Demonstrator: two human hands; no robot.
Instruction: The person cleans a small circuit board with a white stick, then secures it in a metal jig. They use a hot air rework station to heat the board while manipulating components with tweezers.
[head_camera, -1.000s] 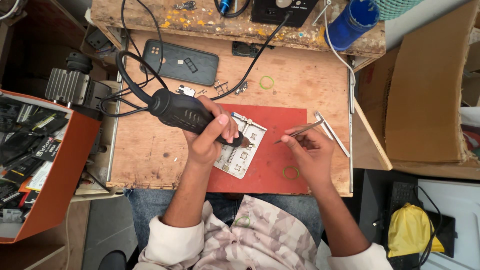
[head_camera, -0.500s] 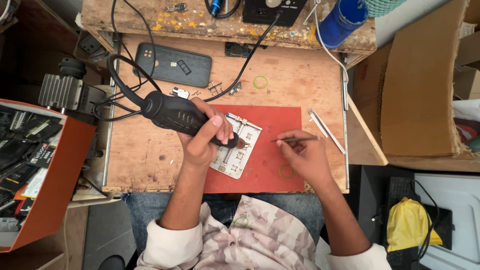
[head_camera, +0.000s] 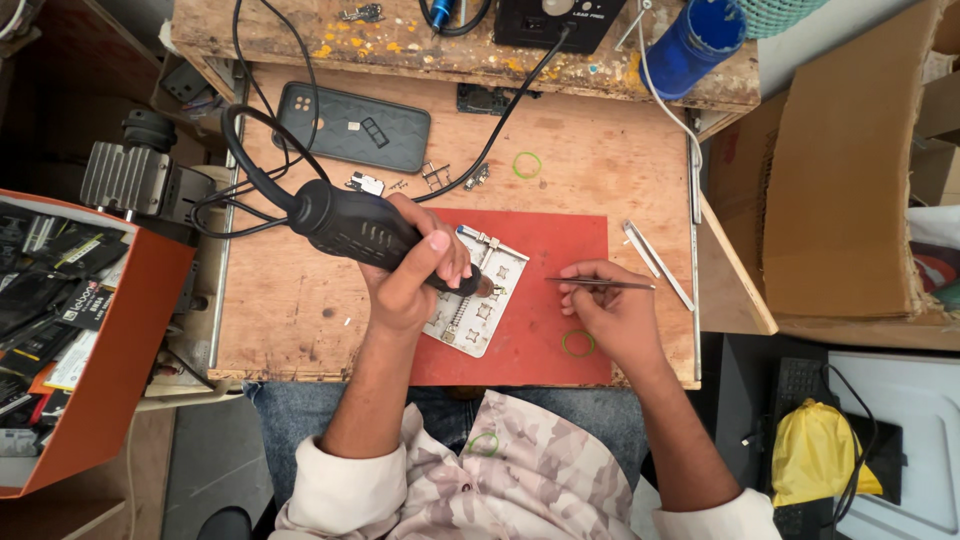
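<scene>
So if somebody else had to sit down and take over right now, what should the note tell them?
Left hand: gripping the black corded hot-air tool, nozzle pointed down at the white board holder.
Right hand: pinching thin tweezers, tips aimed left toward the holder, not touching it.
The holder lies on the red mat on the wooden bench. A dark phone lies face down at the back, with small loose parts near it.
Done: holder is set on the mat, both tools are in hand.
Left: the tweezers have not picked anything up yet.
</scene>
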